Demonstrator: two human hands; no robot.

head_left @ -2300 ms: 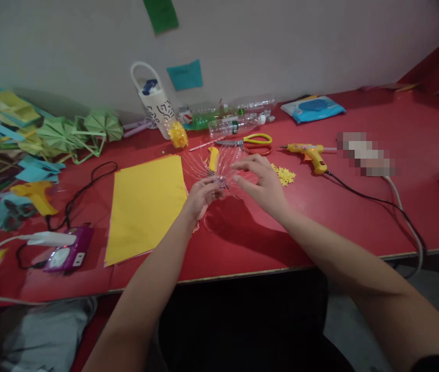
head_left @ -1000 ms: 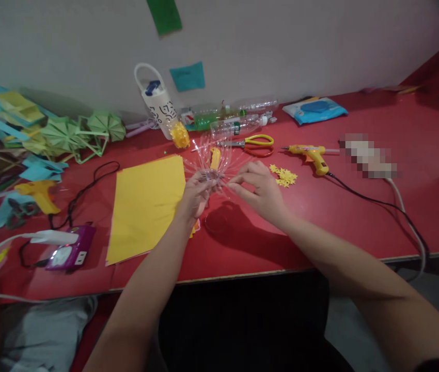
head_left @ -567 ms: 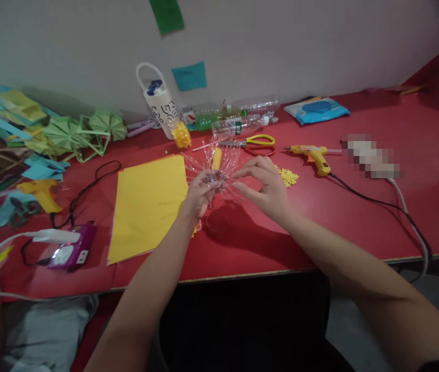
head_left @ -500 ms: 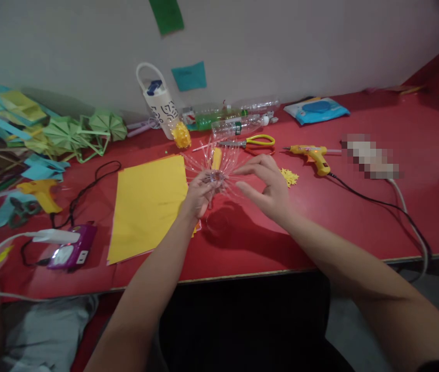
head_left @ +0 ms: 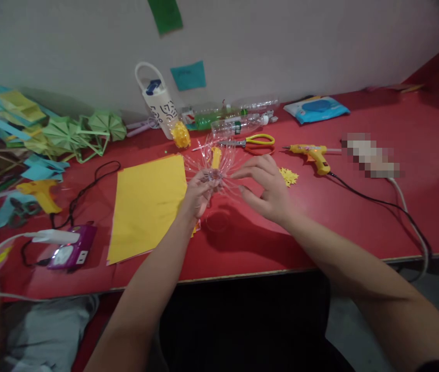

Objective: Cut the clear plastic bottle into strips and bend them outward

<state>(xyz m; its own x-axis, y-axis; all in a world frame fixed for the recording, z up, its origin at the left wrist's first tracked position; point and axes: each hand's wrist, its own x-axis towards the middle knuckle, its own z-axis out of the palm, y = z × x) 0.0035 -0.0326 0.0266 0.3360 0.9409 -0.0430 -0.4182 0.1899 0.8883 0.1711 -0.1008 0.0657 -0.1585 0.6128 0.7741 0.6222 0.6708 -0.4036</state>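
My left hand (head_left: 198, 194) is closed around the neck of a cut clear plastic bottle (head_left: 215, 175), whose thin strips fan outward on all sides. At the right of the strips is my right hand (head_left: 264, 187), its thumb and fingers apart, with the fingertips close to the strip ends. Whether they touch a strip I cannot tell. Just beyond the fan, a yellow piece (head_left: 216, 157) shows through the strips. Scissors (head_left: 248, 143) with yellow and red handles lie behind it. A small heap of yellow paper cut-outs (head_left: 289, 177) sits beside my right hand.
Yellow paper sheets (head_left: 147, 206) lie to the left on the red table (head_left: 343, 227). A yellow glue gun (head_left: 312, 155) rests at right, another glue gun (head_left: 41, 194) at left near a purple power socket (head_left: 73, 248). Plastic bottles (head_left: 238, 125) and a white tumbler (head_left: 161, 111) line the wall.
The cut bottle and my left hand have shifted very slightly to the left. The right hand's fingers have moved a little at the strips' edge; otherwise things look the same.
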